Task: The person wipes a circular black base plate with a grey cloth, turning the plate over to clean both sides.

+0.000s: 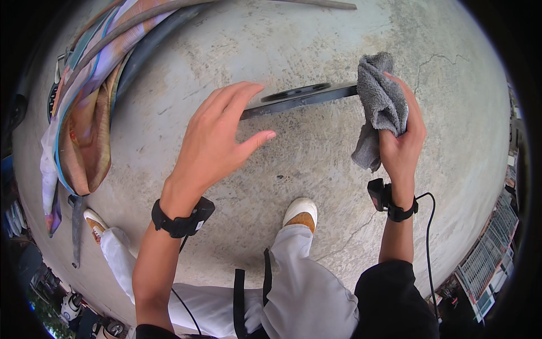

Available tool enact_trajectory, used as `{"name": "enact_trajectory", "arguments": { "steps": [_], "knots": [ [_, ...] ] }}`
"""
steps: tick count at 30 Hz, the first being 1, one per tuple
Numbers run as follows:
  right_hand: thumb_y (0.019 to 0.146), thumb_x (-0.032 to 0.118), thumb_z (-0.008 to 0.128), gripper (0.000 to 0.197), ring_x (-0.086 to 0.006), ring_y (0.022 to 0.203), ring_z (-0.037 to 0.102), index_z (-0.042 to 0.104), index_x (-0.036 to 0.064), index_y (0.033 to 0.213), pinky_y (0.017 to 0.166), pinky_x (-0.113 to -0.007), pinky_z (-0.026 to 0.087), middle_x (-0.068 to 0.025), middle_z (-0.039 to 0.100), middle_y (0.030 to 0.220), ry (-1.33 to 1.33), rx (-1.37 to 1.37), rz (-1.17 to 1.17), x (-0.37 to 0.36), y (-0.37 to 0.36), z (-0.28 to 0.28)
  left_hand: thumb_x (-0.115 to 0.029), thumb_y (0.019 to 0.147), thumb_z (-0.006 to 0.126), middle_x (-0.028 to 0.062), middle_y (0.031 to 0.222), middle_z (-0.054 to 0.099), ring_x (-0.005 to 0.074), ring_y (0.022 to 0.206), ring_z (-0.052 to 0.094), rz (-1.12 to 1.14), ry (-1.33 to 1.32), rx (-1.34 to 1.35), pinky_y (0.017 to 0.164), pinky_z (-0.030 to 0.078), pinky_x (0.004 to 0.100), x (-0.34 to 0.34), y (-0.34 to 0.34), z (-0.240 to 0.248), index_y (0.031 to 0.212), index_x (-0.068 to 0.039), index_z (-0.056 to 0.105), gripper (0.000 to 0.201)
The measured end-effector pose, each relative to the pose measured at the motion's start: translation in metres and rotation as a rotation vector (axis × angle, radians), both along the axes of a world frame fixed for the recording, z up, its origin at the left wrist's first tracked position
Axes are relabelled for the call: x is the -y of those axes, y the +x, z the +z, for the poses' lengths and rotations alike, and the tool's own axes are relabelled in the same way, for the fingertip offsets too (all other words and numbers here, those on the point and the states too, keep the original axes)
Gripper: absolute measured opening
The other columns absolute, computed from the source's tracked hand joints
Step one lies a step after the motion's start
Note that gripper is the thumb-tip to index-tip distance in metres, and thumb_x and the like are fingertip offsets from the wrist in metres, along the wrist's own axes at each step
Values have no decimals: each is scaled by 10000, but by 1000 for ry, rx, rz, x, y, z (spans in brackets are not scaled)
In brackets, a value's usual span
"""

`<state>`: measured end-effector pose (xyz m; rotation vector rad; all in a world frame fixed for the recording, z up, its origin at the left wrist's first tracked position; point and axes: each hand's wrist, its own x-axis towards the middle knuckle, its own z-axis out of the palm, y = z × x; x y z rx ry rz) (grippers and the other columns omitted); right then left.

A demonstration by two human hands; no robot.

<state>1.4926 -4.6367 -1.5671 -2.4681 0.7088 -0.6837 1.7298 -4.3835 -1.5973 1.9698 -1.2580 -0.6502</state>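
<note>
A dark, flat, bar-like object [316,101], seen nearly edge-on, spans the gap between my hands. A thin black disc or ring [295,92] shows along its upper side. My right hand [403,135] is closed round a grey terry cloth [379,93], which covers the object's right end; whether the fingers grip that end through the cloth is hidden. At the left end, my left hand [217,130] has its fingers bent over and its thumb stretched away, not touching the object. That hand hides the end itself.
Below lies a stained concrete floor [316,169] with cracks. Upper left, a colourful printed sheet [84,113] is heaped with a long curved pole [135,21]. My shoe [302,213] stands under the hands. A metal grille [488,248] is at the right rim; a dark cable hangs from my right wrist.
</note>
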Motion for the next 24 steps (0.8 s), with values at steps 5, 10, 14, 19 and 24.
{"name": "enact_trajectory", "arguments": {
  "steps": [5,10,14,19,24],
  "knots": [
    [855,-55,644,606,-408,1413,756,784,4,1442,1240,-451,546,-211,807,1474,178,-64,-22,-6,6,-32,-182,917,993,150,1429,802,363,1338,742,162,-118,104,1156,573,454,-20,-2,-31,1403,-45,778,549],
    [872,-42,655,586,-402,1396,764,782,-5,1443,1233,-452,547,-218,811,1456,182,-1,-60,-13,17,-48,-143,974,936,140,1320,838,348,1259,765,263,-207,64,1136,562,450,-20,-1,-41,1293,-28,807,363],
    [828,-56,644,662,-440,1418,735,786,41,1467,1228,-478,557,-230,796,1467,108,-70,-92,-20,26,-41,-98,1034,873,142,1275,851,340,1249,773,280,-224,44,1142,557,441,-17,1,-43,1257,-14,818,244],
    [700,-48,695,841,-427,1164,731,802,166,1506,1029,-472,622,-239,735,1509,-107,-112,8,-64,59,-17,-112,1031,870,136,1182,846,361,1183,774,318,-205,41,1137,553,472,-15,0,-36,1210,-12,813,213],
    [654,-3,795,859,-321,936,630,833,223,1482,805,-397,594,-182,728,1521,-122,-171,187,-115,93,3,-79,1012,850,149,1184,845,396,1176,780,385,-227,15,1210,537,537,-14,-13,-35,1229,-4,806,234]
  ]
}}
